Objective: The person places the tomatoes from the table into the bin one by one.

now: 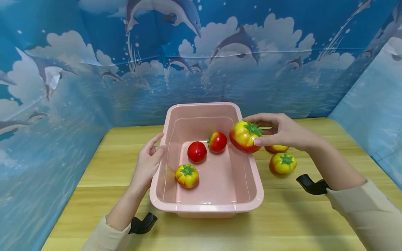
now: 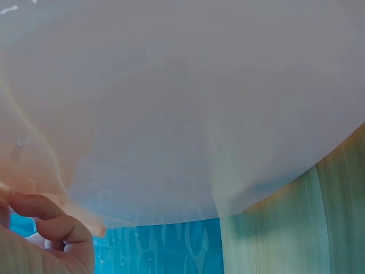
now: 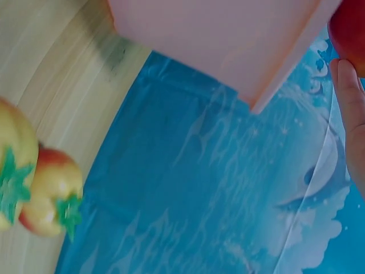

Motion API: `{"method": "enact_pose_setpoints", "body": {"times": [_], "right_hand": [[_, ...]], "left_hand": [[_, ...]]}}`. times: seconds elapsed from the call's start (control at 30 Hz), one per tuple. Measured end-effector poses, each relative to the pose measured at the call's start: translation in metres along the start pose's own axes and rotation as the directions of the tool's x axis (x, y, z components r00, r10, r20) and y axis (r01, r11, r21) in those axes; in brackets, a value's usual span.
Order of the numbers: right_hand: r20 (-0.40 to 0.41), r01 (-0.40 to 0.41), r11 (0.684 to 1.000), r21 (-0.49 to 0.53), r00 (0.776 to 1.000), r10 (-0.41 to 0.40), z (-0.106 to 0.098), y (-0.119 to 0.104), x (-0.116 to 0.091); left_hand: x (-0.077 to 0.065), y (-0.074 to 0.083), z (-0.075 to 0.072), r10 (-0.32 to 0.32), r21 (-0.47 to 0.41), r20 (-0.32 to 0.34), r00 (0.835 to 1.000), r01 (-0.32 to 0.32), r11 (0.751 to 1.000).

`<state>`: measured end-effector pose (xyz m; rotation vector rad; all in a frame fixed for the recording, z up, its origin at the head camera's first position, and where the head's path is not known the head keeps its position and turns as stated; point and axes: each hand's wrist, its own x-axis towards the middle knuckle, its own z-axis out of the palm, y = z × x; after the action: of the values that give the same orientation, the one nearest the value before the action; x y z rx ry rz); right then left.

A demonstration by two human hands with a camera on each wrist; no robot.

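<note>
A pink plastic basin (image 1: 216, 205) stands on the table with three tomatoes in it: a yellow one with a green star-shaped top (image 1: 187, 176), a plain red one (image 1: 196, 152) and a red-and-yellow one (image 1: 217, 142). My left hand (image 1: 147, 162) grips the basin's left rim, thumb at the edge and index finger stretched along the side. Over the right rim, my right hand (image 1: 276, 130) holds a large yellow-and-red tomato (image 1: 244, 137) between thumb and fingers. In the right wrist view only the red underside of this held tomato (image 3: 349, 34) shows, at the top right corner.
Right of the basin, a yellow tomato (image 1: 283, 164) sits on the wooden table (image 1: 125, 202); another (image 1: 277, 149) is partly hidden behind my right hand. A blue dolphin-print cloth (image 1: 141, 94) rises behind the table and along both sides.
</note>
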<state>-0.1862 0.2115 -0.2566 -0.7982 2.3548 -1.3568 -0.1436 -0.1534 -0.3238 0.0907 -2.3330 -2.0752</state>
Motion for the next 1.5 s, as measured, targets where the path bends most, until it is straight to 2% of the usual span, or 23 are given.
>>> {"method": "enact_pose_setpoints", "body": {"times": [0.13, 0.33, 0.47, 0.73, 0.93, 1.17, 1.37, 1.5], "right_hand": [[0.006, 0.017, 1.0, -0.003, 1.0, -0.017, 0.004, 0.0, 0.008], [0.044, 0.06, 0.998, 0.017, 0.997, -0.061, 0.015, 0.007, 0.022], [0.048, 0.074, 0.997, 0.034, 0.996, -0.075, 0.018, 0.01, 0.023], [0.024, 0.096, 0.995, 0.006, 0.995, -0.096, 0.016, 0.016, 0.018], [-0.03, 0.086, 0.996, 0.006, 0.996, -0.086, 0.007, 0.025, 0.003], [-0.111, -0.03, 0.999, -0.035, 0.994, 0.026, -0.012, 0.042, -0.03], [-0.16, -0.081, 0.994, -0.079, 0.985, 0.067, -0.026, 0.069, -0.058], [-0.198, -0.156, 0.978, -0.135, 0.972, 0.127, -0.029, 0.088, -0.074]], "left_hand": [[0.002, -0.002, 0.003, 0.006, -0.011, 0.012, 1.0, -0.006, 1.0], [0.0, 0.0, -0.001, 0.003, -0.005, -0.001, 1.0, -0.003, 1.0], [0.0, 0.001, -0.001, 0.0, -0.009, 0.005, 1.0, 0.0, 1.0], [-0.001, 0.0, 0.0, -0.009, -0.007, -0.009, 1.0, 0.009, 1.0], [0.0, 0.0, 0.001, -0.009, 0.006, -0.009, 1.0, 0.009, 1.0], [0.0, 0.001, 0.002, -0.011, 0.009, -0.003, 1.0, 0.011, 1.0], [-0.001, 0.002, 0.001, -0.009, 0.001, 0.008, 1.0, 0.009, 1.0], [-0.002, 0.001, 0.001, -0.007, -0.006, 0.012, 1.0, 0.007, 1.0]]}}
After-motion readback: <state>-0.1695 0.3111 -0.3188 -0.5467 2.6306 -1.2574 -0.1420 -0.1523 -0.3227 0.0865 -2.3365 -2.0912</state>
